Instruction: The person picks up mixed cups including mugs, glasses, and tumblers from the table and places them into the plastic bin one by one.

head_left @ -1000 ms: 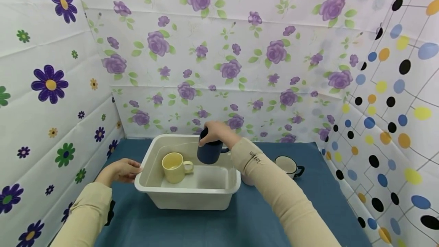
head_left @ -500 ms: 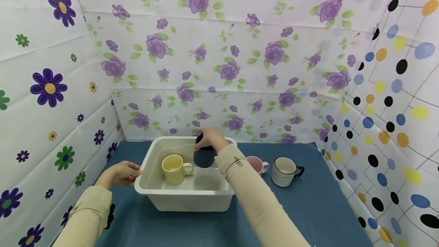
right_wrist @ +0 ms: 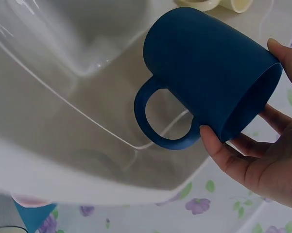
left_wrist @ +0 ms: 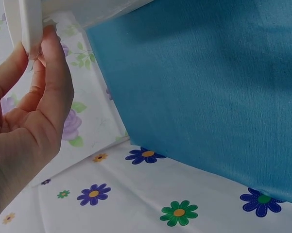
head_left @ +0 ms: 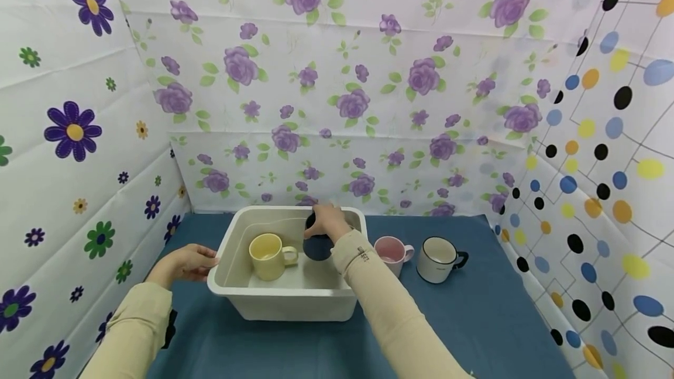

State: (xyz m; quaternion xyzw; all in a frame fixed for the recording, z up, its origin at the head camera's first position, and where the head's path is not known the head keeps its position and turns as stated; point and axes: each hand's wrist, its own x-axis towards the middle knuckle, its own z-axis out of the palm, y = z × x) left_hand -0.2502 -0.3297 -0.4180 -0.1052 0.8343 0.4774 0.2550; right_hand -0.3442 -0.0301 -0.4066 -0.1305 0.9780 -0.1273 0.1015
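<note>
Head view: the widest thing I have is the blue desk (head_left: 447,332), and on it sits the off-white basin (head_left: 279,305), which looks like light, slightly springy plastic; I judge its turned rim the natural place to steady it. Inside, in the right half, is the dark blue mug (right_wrist: 209,63), with the yellow mug (head_left: 265,262) standing to its left. The blue one looks stiff and moderately heavy, probably ceramic and so breakable, its matte wall unlikely to slip much; I would hold it by the rim or the handle. Whether its base touches the basin's floor I cannot tell. The right grip (right_wrist: 272,160) reaches down from above, clamped on the mug's rim, thumb opposite the fingers, one fingertip beside the handle's upper root. The left grip (left_wrist: 39,116) pinches the basin's left rim between thumb and fingers.
</note>
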